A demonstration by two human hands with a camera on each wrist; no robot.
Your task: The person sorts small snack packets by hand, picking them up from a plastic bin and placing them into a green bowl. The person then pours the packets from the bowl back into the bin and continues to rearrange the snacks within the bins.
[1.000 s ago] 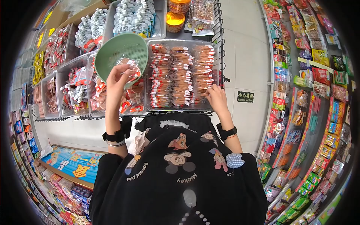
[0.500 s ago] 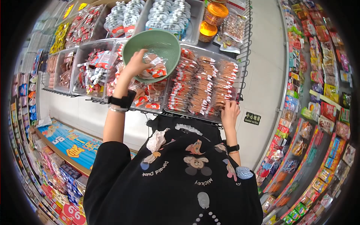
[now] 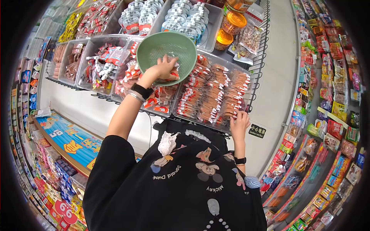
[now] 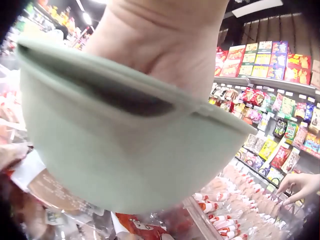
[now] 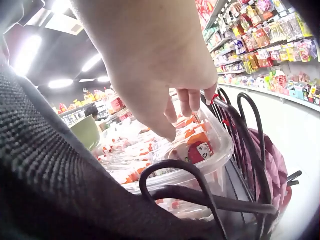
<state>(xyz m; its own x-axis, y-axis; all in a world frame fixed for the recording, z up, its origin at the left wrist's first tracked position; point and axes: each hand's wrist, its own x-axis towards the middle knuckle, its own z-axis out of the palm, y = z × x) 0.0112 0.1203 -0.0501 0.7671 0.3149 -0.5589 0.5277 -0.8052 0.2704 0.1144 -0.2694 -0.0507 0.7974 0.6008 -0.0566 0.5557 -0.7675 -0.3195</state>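
Head view showed the left hand [image 3: 162, 69] inside the green bowl [image 3: 151, 48], its fingers spread over a packet [image 3: 175, 74]; no firm clasp showed, though the thumb was hidden. The bowl lay over the bins, just behind the clear tub [image 5: 221, 140] and partly above the mixed packets [image 3: 133, 73] beside it; what bore its weight could not be told. Left wrist view showed the forearm crossing the near rim, with the fingers out of sight.

The right hand [image 3: 239, 122] was at the near right corner of the tub, by the end of the three rows [image 3: 213, 90]; right wrist view showed its fingers loosely bent over the packets, nothing visible between thumb and fingers — whether the tips touched the wrapping could not be told. A wire loop [image 5: 172, 164] of the rack stood just below the hand.

Judging by this, the step in hand was twofold: the left settling a packet in the bowl, the right picking at the rows; the next move seemed to call for the right thumb and fingertips to close on one wrapper — lightly, lest its neighbours drag along; the left needed to clear the rim without tipping it.
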